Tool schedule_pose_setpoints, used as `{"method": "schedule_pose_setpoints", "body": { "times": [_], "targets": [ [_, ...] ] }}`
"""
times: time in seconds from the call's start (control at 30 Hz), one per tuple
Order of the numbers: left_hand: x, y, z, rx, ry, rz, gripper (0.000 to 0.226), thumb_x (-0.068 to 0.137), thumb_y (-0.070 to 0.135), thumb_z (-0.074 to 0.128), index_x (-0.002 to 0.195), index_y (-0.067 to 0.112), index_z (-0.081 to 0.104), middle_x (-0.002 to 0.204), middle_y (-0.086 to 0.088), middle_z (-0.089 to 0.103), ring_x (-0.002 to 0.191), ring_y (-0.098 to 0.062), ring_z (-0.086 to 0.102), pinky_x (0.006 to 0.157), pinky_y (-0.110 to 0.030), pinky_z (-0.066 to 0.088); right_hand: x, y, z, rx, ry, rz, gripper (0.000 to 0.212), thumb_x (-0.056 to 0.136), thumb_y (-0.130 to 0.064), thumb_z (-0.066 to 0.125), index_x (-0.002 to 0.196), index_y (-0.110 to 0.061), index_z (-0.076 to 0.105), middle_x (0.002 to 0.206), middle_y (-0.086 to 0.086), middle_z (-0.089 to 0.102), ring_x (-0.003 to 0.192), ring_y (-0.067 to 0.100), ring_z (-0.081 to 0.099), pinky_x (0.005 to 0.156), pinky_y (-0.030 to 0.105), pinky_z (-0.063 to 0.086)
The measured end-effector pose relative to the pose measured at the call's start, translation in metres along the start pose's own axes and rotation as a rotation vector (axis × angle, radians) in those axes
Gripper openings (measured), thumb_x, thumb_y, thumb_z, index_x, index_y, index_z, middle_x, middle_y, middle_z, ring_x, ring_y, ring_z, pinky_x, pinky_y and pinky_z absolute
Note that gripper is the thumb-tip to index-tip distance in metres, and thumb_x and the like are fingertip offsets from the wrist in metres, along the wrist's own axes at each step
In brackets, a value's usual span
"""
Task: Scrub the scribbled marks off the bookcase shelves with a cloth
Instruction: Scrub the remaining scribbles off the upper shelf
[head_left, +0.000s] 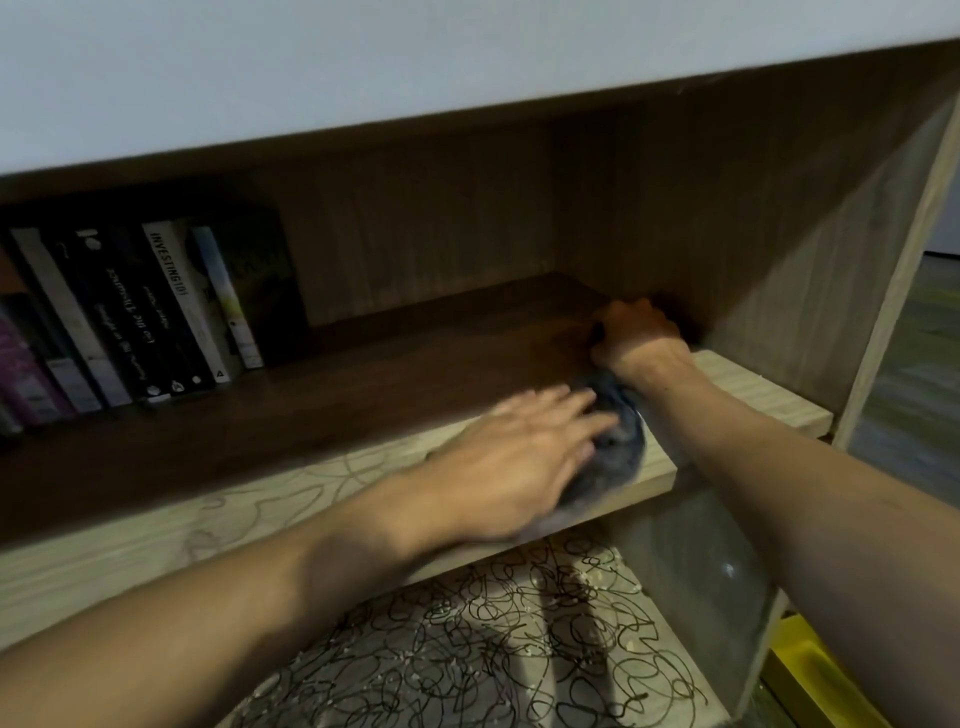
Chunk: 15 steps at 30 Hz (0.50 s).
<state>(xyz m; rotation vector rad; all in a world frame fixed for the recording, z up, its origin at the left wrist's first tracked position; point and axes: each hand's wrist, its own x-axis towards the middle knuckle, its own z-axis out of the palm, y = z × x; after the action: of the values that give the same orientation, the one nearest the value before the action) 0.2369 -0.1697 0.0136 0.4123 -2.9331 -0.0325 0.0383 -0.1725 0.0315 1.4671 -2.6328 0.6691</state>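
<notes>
Grey cloth (618, 441) is sliding under the flat left hand (519, 457); the right hand (636, 338), fingers curled, is bracing on the shelf (753, 389); light pressure risks smearing the faint scribbles (291, 493).

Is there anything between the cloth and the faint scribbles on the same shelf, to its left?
Nothing visible. The cloth lies under the left hand, and the faint scribbles start just left on the shelf's front edge.

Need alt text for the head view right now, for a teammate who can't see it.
The left hand presses a dark cloth flat on the upper shelf, where faint scribbles remain. The right hand rests curled in the back corner. Books stand at left; the lower shelf is thick with black scribbles.
</notes>
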Motion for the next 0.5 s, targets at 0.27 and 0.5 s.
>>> {"method": "schedule_pose_setpoints", "body": {
  "times": [0.27, 0.5],
  "targets": [
    [0.042, -0.053, -0.007, 0.131, -0.034, -0.205, 0.043, 0.104, 0.027, 0.027, 0.142, 0.014, 0.042, 0.149, -0.008, 0.039, 0.137, -0.023, 0.035, 0.108, -0.027, 0.026, 0.000, 0.000, 0.001, 0.009, 0.007, -0.004, 0.026, 0.092, -0.023, 0.050, 0.115, -0.016, 0.061, 0.120, 0.016, 0.056, 0.111, 0.038, 0.054, 0.091, 0.041, 0.045],
    [-0.001, -0.082, -0.019, 0.060, -0.039, -0.074, 0.048, 0.102, 0.038, 0.025, 0.142, 0.019, 0.043, 0.148, -0.002, 0.042, 0.133, -0.021, 0.043, 0.111, -0.039, 0.033, 0.000, 0.000, 0.002, -0.001, 0.007, -0.015, 0.026, 0.093, -0.025, 0.051, 0.115, -0.015, 0.060, 0.120, 0.017, 0.055, 0.111, 0.038, 0.053, 0.090, 0.041, 0.044]
  ]
}}
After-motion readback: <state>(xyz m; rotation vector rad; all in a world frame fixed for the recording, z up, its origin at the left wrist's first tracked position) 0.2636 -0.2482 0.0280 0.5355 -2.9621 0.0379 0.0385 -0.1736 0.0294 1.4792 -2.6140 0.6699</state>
